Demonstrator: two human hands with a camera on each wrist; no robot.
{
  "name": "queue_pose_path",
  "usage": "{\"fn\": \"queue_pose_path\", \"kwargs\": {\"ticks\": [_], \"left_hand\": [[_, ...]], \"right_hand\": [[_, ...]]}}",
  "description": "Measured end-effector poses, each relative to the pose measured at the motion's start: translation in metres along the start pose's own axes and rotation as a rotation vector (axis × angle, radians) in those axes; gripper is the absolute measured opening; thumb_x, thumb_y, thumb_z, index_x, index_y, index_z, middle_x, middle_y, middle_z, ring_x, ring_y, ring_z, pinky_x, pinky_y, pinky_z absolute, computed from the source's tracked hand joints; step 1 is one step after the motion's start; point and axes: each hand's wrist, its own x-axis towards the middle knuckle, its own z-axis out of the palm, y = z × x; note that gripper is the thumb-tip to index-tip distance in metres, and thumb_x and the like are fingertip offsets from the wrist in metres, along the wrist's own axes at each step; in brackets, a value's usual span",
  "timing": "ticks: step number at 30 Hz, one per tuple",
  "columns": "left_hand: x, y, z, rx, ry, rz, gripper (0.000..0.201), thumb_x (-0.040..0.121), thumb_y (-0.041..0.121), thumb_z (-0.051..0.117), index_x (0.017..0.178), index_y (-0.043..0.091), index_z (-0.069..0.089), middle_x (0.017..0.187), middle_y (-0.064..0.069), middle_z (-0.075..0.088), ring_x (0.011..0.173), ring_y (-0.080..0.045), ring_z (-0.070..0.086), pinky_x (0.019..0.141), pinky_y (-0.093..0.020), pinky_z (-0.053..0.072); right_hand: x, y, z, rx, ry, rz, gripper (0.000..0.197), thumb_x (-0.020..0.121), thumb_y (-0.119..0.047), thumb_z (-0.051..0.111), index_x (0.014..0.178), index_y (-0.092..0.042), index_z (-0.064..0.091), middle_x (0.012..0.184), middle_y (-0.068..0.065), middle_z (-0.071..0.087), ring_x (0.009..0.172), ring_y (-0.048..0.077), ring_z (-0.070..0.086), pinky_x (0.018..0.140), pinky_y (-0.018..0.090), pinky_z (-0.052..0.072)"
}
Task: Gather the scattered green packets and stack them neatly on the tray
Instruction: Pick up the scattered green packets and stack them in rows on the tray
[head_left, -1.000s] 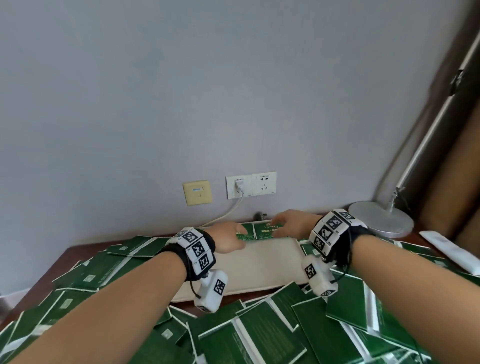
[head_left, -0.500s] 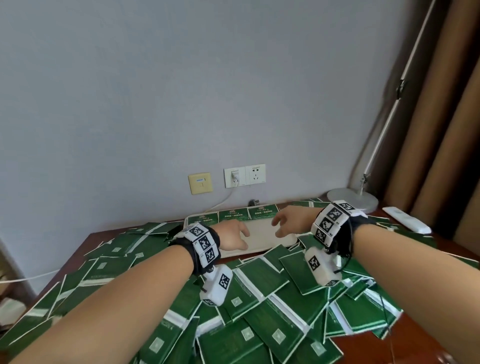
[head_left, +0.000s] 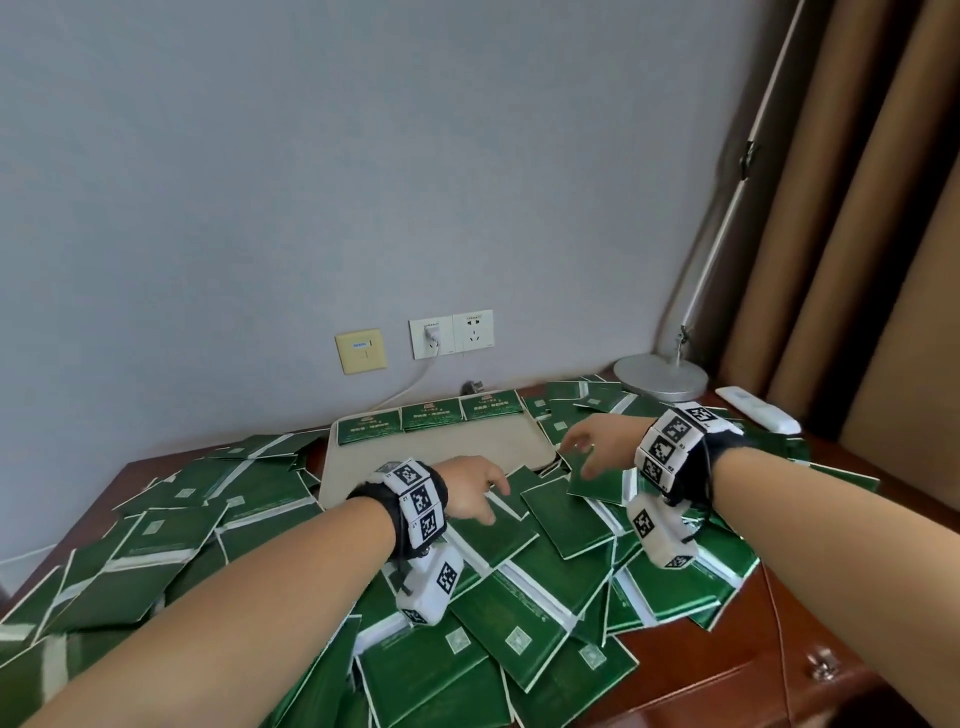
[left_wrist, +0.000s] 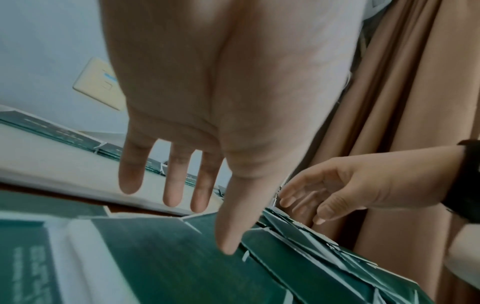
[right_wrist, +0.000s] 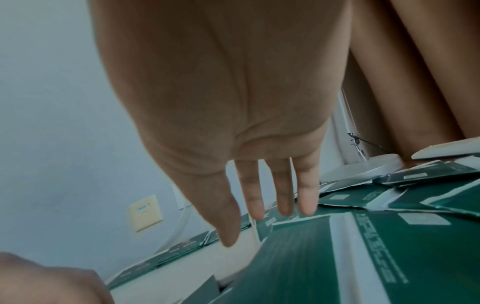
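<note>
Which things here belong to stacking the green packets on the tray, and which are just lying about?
Part of the job:
- scattered green packets, heaped over the table
- tray, with three packets along its far edge
- left hand and right hand, both empty above the heap

Lying about:
- lamp base
- white remote
- wall sockets
- curtain

Dark reddish-brown wooden table (head_left: 691, 670), heaped with scattered flat green packets (head_left: 563, 519); a beige rectangular tray (head_left: 332, 480), round silver lamp base (head_left: 660, 376) and white remote (head_left: 756, 410) sit on it.
</note>
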Motion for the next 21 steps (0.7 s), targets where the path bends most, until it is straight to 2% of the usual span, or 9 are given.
{"fn": "queue_pose_path", "kwargs": {"ticks": [4,7,9,11,15,21], "left_hand": [[0.010,0.002,0.003,0.019,-0.042,0.039,0.052,0.088,0.017,0.071,0.137,0.025,0.055,0.146,-0.001,0.049,0.129,-0.021,0.050,0.107,-0.031,0.037],[0.017,0.003,0.005,0.047,-0.086,0.050,0.053,0.088,0.018,0.071,0.138,0.025,0.054,0.146,0.000,0.049,0.128,-0.021,0.049,0.102,-0.028,0.036],[0.021,0.004,0.007,0.065,-0.117,0.048,0.055,0.088,0.019,0.071,0.139,0.027,0.053,0.144,-0.001,0.049,0.126,-0.022,0.050,0.102,-0.030,0.039],[0.023,0.004,0.008,0.085,-0.132,0.046,0.057,0.086,0.020,0.074,0.139,0.029,0.054,0.143,-0.002,0.050,0.124,-0.023,0.051,0.104,-0.034,0.041],[0.027,0.001,0.008,0.118,-0.150,0.057,0.059,0.083,0.021,0.077,0.137,0.031,0.055,0.141,-0.002,0.050,0.122,-0.024,0.052,0.104,-0.038,0.043],[0.030,0.001,0.004,0.144,-0.142,0.087,0.048,0.081,0.018,0.078,0.127,0.024,0.063,0.139,-0.003,0.049,0.123,-0.025,0.050,0.105,-0.038,0.042]], "right_hand": [[0.007,0.011,0.000,-0.045,0.014,0.011,0.054,0.086,-0.006,0.060,0.136,-0.025,0.053,0.141,0.001,0.051,0.124,0.021,0.052,0.103,0.033,0.045],[0.015,0.015,0.006,-0.097,-0.005,0.007,0.060,0.085,0.000,0.054,0.137,-0.030,0.052,0.145,0.000,0.047,0.125,0.021,0.051,0.099,0.032,0.047],[0.023,0.015,0.013,-0.149,-0.030,0.003,0.067,0.083,0.006,0.047,0.136,-0.034,0.052,0.146,0.000,0.045,0.124,0.024,0.052,0.097,0.033,0.049],[0.029,0.014,0.019,-0.205,-0.055,-0.003,0.073,0.082,0.010,0.043,0.137,-0.037,0.051,0.147,0.001,0.042,0.127,0.027,0.049,0.099,0.036,0.048],[0.037,0.016,0.023,-0.293,-0.071,-0.021,0.073,0.085,0.009,0.040,0.139,-0.038,0.048,0.150,0.002,0.037,0.134,0.030,0.039,0.107,0.043,0.041],[0.049,0.026,0.027,-0.368,-0.038,-0.034,0.058,0.090,-0.001,0.049,0.135,-0.037,0.053,0.141,0.003,0.043,0.130,0.030,0.040,0.105,0.045,0.043]]}}
